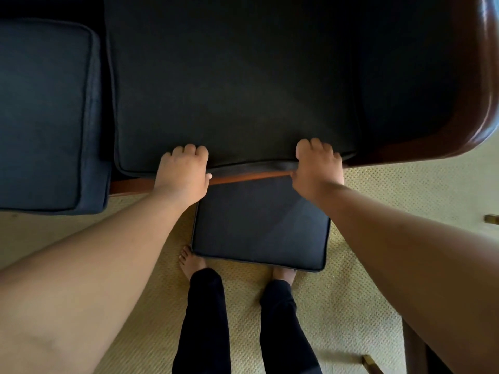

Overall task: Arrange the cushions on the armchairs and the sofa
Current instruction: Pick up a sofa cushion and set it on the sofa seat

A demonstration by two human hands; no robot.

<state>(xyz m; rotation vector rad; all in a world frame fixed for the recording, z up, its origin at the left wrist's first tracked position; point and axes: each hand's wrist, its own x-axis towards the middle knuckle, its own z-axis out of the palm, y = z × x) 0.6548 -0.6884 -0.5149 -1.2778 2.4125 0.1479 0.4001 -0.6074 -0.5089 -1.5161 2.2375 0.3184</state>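
- Down by my shins, a flat dark cushion (260, 225) sits between me and the sofa's wooden front rail (248, 178), its near edge over my toes on the beige carpet (378, 201).
- A neighbouring seat cushion (46, 117) lies left; a glossy brown armrest (475, 90) curves right.
- My left hand (183, 171) and right hand (317, 168) curl over the front edge of the big dark seat cushion (237, 98), piped, raised slightly off the rail.

Seat cushion (237, 90): hemmed left by neighbouring cushion (46, 112), right by curved wooden arm (480, 90). Near side: loose cushion (260, 225) blocked the floor below the frame rail (243, 178); carpet (378, 201) lay open either side.
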